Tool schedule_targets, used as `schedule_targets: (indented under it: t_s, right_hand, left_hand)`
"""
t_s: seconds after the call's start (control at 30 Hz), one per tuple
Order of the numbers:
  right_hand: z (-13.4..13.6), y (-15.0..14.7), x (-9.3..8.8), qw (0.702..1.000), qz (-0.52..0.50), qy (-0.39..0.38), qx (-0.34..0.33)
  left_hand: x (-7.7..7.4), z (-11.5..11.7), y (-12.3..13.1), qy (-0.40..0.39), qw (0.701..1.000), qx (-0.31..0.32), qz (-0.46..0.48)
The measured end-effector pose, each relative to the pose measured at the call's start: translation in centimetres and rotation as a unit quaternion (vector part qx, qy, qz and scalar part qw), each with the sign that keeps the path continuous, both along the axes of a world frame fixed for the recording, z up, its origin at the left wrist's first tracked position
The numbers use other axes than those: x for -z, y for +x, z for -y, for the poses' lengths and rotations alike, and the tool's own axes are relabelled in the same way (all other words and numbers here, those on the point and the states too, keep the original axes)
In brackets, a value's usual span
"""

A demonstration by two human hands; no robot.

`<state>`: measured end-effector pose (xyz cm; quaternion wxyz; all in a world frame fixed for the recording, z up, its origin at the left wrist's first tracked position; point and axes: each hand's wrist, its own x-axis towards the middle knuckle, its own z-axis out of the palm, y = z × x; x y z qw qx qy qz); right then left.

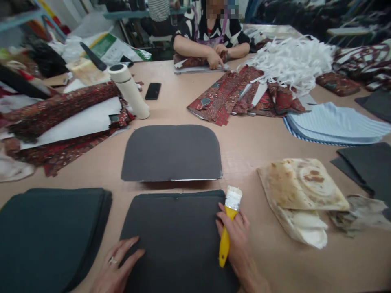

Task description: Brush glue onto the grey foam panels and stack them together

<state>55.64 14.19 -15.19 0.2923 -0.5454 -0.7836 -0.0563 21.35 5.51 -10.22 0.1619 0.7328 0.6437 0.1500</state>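
My left hand (119, 260), with a ring on one finger, rests with fingers apart on the left edge of a stack of dark grey sheets (174, 236). At the stack's right edge, my right hand (235, 228) holds a yellow-handled paintbrush (225, 244). The brush's white-coated bristles point away from me, and the fingertips touch the stack's edge. Just beyond lies a single grey panel (172, 152) with rounded far corners, its near edge slightly raised. Another stack of dark sheets (51, 236) sits to the left.
A glue-stained container (305, 183) lies right of the brush. Farther off are a cream flask (130, 91), a phone (153, 91), red patterned fabric (226, 95), white strips (293, 61) and blue striped pieces (339, 124). Across the table (250, 142) a person (210, 40) handles patterned fabric.
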Motion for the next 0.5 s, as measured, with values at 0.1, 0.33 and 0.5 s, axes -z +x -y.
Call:
schedule_targets:
  t_s: [0.1, 0.33, 0.5]
  right_hand:
    - [1.1, -0.1, 0.9, 0.998, 0.039, 0.050, -0.016]
    - [3.1, 0.9, 0.9, 0.993, 0.090, 0.075, -0.021]
    - [2.8, 2.0, 2.6, 0.987, 0.091, 0.105, -0.079]
  left_hand:
    - [-0.5, 0.8, 0.4, -0.006, 1.000, -0.004, 0.007]
    - [-1.6, 1.2, 3.0, -0.023, 0.999, 0.019, -0.017]
    - [-2.6, -1.4, 6.6, -0.071, 0.995, 0.067, 0.010]
